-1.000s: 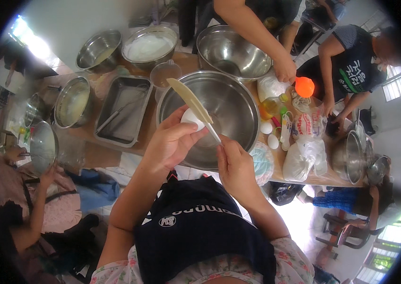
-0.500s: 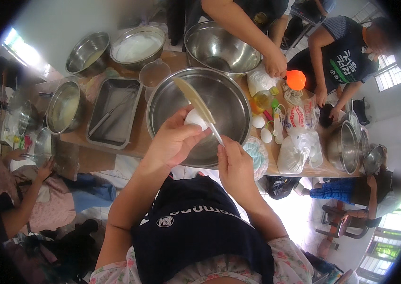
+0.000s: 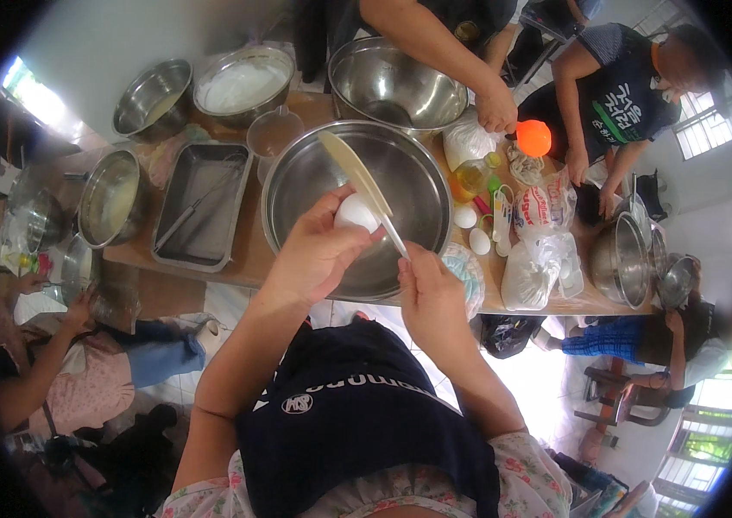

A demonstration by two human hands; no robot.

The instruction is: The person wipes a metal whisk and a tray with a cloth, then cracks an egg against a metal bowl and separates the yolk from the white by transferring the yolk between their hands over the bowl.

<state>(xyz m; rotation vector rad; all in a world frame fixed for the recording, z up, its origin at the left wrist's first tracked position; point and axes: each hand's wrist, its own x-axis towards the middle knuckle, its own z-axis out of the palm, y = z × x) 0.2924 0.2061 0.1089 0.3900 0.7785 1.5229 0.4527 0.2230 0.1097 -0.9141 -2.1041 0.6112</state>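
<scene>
Over a large steel mixing bowl (image 3: 419, 220), my left hand (image 3: 316, 257) is closed around a white egg (image 3: 351, 211), holding it between thumb and fingers. My right hand (image 3: 429, 289) grips the pale handle of a knife (image 3: 354, 169). Its long, yellowish blade slants up to the left and passes beside the egg; whether blade and shell touch, I cannot tell. Nothing shows inside the part of the bowl I can see. To the bowl's right, two more white eggs (image 3: 480, 241) lie on the table.
Left of the bowl stand a rectangular pan (image 3: 161, 226) with a whisk and a plastic pitcher (image 3: 273, 136). Behind is another steel bowl (image 3: 400, 86). At right are an oil bottle (image 3: 470, 179) and bagged ingredients (image 3: 532, 274). A co-worker's hand (image 3: 497, 110) holds an orange cup (image 3: 533, 138).
The whole view has shifted slightly, with the table moving a little left and up. My hands keep the same hold on the egg and the knife.
</scene>
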